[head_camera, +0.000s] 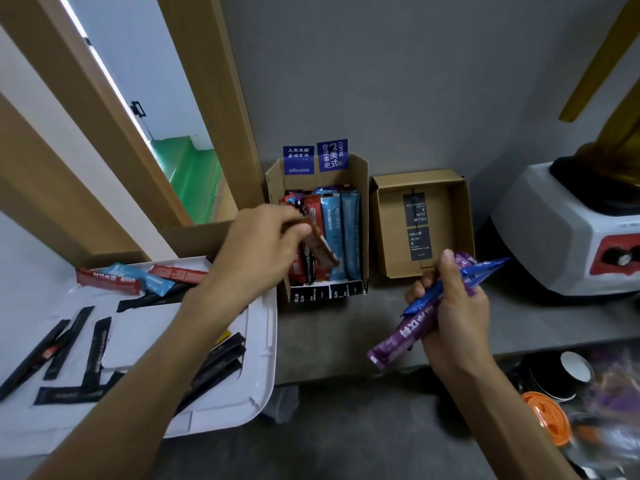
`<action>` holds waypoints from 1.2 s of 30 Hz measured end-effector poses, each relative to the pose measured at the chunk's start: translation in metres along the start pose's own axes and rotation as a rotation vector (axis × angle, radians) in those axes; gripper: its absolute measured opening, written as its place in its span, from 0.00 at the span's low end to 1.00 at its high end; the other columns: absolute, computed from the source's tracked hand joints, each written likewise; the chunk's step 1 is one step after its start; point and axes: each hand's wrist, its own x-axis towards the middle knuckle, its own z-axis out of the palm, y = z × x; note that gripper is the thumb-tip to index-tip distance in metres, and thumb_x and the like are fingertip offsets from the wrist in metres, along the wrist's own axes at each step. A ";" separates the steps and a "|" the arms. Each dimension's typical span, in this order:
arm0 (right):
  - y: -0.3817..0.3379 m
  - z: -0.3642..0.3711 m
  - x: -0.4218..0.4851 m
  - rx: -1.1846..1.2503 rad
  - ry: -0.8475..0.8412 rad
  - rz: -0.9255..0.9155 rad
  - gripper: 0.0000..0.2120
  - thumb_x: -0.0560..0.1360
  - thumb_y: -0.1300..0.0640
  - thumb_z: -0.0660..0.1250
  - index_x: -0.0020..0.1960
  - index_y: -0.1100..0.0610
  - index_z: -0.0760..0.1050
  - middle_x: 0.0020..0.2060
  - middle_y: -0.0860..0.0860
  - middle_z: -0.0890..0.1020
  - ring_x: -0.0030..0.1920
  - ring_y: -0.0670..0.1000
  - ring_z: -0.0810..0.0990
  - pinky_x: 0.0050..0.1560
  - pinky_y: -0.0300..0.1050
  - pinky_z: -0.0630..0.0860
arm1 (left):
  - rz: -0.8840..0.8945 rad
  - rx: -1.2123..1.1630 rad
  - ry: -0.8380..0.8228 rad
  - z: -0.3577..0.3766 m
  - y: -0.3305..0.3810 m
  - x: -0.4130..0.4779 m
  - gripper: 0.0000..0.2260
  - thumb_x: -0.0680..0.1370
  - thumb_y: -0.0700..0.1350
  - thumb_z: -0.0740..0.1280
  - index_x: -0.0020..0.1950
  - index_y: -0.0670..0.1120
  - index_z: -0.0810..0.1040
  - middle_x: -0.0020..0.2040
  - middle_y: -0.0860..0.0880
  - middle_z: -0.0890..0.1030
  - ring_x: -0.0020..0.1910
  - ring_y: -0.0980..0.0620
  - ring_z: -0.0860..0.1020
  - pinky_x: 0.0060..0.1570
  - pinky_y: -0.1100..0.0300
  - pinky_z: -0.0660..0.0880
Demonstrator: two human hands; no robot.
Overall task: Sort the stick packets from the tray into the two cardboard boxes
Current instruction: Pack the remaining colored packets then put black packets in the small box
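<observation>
A white tray (258, 344) at the left holds several black stick packets (93, 351), plus red ones (178, 273) and a light blue one (145, 277) at its far end. My left hand (258, 249) pinches a brown-red packet (320, 245) over the left cardboard box (362, 188), which stands full of red and blue packets. My right hand (453, 306) grips a purple packet (401, 336) and a dark blue one (481, 270) together in front of the right cardboard box (465, 216), which holds two black packets (417, 225).
A white and red appliance (568, 233) with an amber jug stands at the right on the grey counter (332, 334). Below the counter edge at lower right are black cups (557, 375) and an orange lid (547, 417). A wooden frame runs along the left.
</observation>
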 end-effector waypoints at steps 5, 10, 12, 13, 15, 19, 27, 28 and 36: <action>0.000 -0.006 -0.005 -0.031 -0.018 0.014 0.07 0.79 0.51 0.66 0.47 0.54 0.72 0.32 0.50 0.77 0.32 0.48 0.76 0.39 0.46 0.74 | 0.070 -0.089 -0.135 0.035 0.014 0.036 0.04 0.82 0.48 0.64 0.49 0.53 0.78 0.40 0.59 0.77 0.42 0.62 0.78 0.40 0.68 0.72; -0.001 -0.008 -0.007 -0.047 -0.024 0.009 0.08 0.79 0.51 0.65 0.46 0.55 0.72 0.32 0.50 0.76 0.32 0.48 0.76 0.38 0.46 0.74 | 0.062 -0.177 0.069 0.071 0.006 0.036 0.22 0.79 0.43 0.70 0.71 0.48 0.68 0.43 0.57 0.78 0.41 0.62 0.80 0.51 0.55 0.81; -0.002 -0.008 -0.007 -0.055 -0.026 0.010 0.08 0.79 0.51 0.65 0.47 0.55 0.72 0.32 0.51 0.76 0.32 0.49 0.76 0.37 0.46 0.75 | 0.110 -0.104 0.046 0.082 -0.005 0.029 0.32 0.77 0.44 0.72 0.76 0.51 0.60 0.53 0.51 0.78 0.48 0.56 0.80 0.55 0.53 0.80; -0.001 -0.009 -0.007 -0.060 -0.028 0.011 0.08 0.79 0.51 0.65 0.47 0.55 0.72 0.32 0.51 0.76 0.32 0.49 0.76 0.37 0.45 0.75 | 0.147 -0.011 0.045 0.087 -0.012 0.026 0.36 0.75 0.47 0.74 0.78 0.50 0.57 0.59 0.48 0.76 0.54 0.52 0.79 0.58 0.52 0.78; -0.001 -0.011 -0.008 -0.071 -0.026 0.015 0.09 0.79 0.50 0.65 0.48 0.55 0.72 0.33 0.51 0.76 0.31 0.49 0.76 0.36 0.46 0.75 | 0.251 0.298 0.131 0.096 -0.025 0.021 0.44 0.71 0.53 0.76 0.80 0.47 0.54 0.63 0.44 0.73 0.59 0.48 0.74 0.60 0.50 0.74; 0.000 -0.012 -0.009 -0.087 -0.033 0.035 0.11 0.78 0.49 0.66 0.49 0.57 0.72 0.33 0.52 0.76 0.32 0.49 0.76 0.36 0.46 0.74 | 0.314 0.609 0.249 0.105 -0.031 0.018 0.47 0.67 0.56 0.78 0.78 0.44 0.58 0.64 0.40 0.72 0.59 0.43 0.72 0.56 0.49 0.70; 0.002 -0.012 -0.008 -0.090 -0.025 0.043 0.11 0.78 0.49 0.66 0.50 0.56 0.72 0.33 0.52 0.76 0.32 0.49 0.76 0.36 0.45 0.75 | 0.311 0.595 0.246 0.105 -0.027 0.019 0.47 0.68 0.56 0.77 0.80 0.44 0.57 0.59 0.41 0.72 0.54 0.45 0.72 0.52 0.51 0.70; 0.001 -0.012 -0.008 -0.080 -0.018 0.041 0.10 0.78 0.49 0.66 0.49 0.56 0.72 0.33 0.52 0.76 0.32 0.49 0.76 0.36 0.45 0.75 | 0.300 0.551 0.249 0.101 -0.026 0.015 0.47 0.68 0.57 0.77 0.80 0.44 0.56 0.60 0.41 0.72 0.56 0.45 0.72 0.54 0.51 0.71; -0.002 -0.002 0.000 0.100 0.098 0.027 0.08 0.79 0.50 0.65 0.47 0.54 0.72 0.33 0.49 0.76 0.32 0.46 0.76 0.38 0.43 0.75 | -0.128 -0.449 -0.233 0.086 0.027 -0.098 0.10 0.75 0.61 0.64 0.49 0.58 0.76 0.47 0.59 0.78 0.49 0.64 0.75 0.43 0.71 0.71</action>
